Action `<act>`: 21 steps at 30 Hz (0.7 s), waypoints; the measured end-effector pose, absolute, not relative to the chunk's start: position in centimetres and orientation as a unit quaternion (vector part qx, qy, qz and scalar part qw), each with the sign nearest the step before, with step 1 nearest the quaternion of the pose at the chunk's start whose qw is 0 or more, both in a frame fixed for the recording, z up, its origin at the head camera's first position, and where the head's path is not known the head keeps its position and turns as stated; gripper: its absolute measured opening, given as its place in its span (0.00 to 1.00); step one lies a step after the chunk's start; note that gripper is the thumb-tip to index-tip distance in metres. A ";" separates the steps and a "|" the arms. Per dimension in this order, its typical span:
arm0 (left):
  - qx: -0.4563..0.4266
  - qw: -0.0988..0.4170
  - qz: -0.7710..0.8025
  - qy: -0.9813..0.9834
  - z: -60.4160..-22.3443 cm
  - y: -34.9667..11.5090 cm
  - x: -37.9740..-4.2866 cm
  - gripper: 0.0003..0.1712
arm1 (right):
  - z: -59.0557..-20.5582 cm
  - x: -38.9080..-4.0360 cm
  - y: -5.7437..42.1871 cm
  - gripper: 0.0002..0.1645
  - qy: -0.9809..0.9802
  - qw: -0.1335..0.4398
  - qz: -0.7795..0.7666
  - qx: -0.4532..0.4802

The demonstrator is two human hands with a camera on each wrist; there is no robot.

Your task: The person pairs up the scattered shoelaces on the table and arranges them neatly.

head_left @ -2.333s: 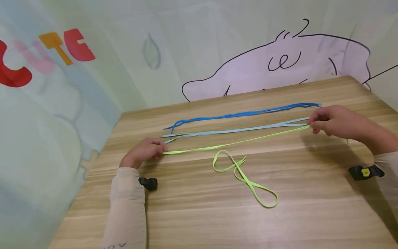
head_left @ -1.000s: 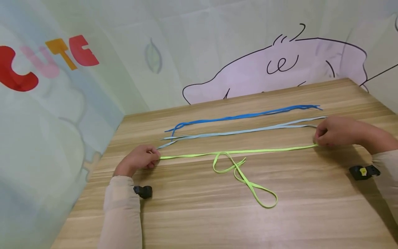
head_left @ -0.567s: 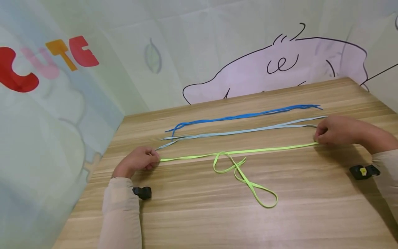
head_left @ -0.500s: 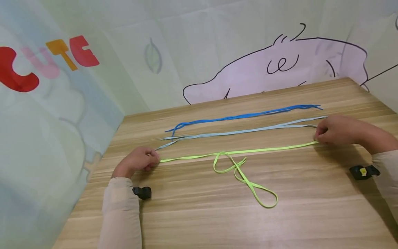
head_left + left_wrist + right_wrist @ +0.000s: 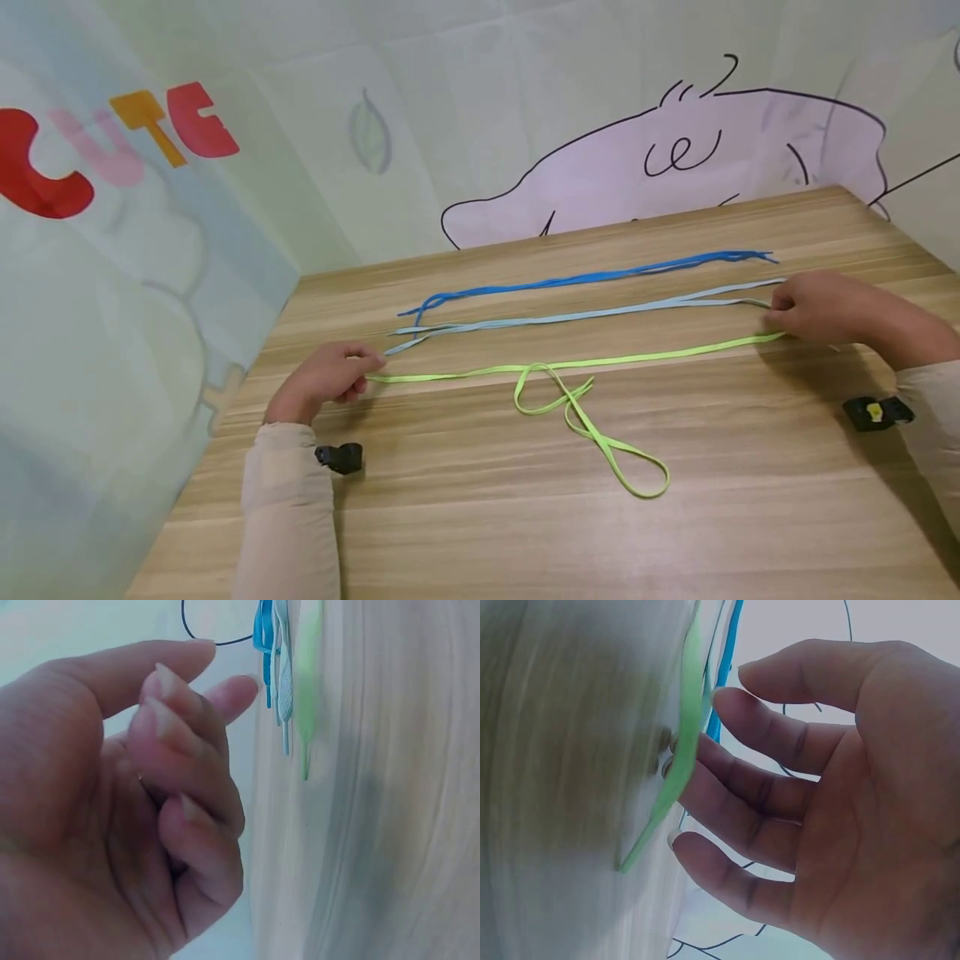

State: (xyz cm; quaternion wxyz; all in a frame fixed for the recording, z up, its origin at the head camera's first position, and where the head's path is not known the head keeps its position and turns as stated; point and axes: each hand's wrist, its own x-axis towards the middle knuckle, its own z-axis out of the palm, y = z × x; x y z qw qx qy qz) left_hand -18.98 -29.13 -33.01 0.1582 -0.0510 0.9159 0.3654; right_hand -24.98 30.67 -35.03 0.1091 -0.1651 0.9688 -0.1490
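Observation:
A yellow-green shoelace (image 5: 637, 359) lies stretched across the table. My left hand (image 5: 326, 377) is at its left end, fingers loosely bent; the left wrist view shows nothing in them and the tip of the green lace (image 5: 307, 705) apart from the hand. At the other end is my right hand (image 5: 825, 307). In the right wrist view its thumb and index finger are apart, and the lower fingers reach behind the green lace (image 5: 681, 750) without pinching it. A second yellow-green shoelace (image 5: 600, 442) lies looped in front. Behind run a light-blue shoelace (image 5: 585, 316) and a blue shoelace (image 5: 585, 279).
The wooden table (image 5: 480, 517) ends at a back edge against a printed cloth backdrop (image 5: 525, 100). Another cloth side, with large letters (image 5: 198, 121), borders it on the left.
Over the last seconds both hands brought the stretched green lace nearer and set it down in front of the light-blue one. Since half a second ago, both hands have let it go.

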 end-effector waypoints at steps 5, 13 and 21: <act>-0.045 0.145 0.364 0.919 -33.2 -29.2 -19.1 0.18 | -34.9 -25.2 30.6 0.13 0.970 0.088 -0.155 -0.166; -0.026 0.146 0.395 0.907 -33.9 -28.2 -19.6 0.17 | -34.7 -25.2 29.5 0.13 0.968 0.037 -0.177 -0.177; 0.008 0.157 0.391 0.907 -34.0 -27.3 -19.8 0.16 | -34.5 -24.7 27.6 0.11 0.961 0.006 -0.197 -0.195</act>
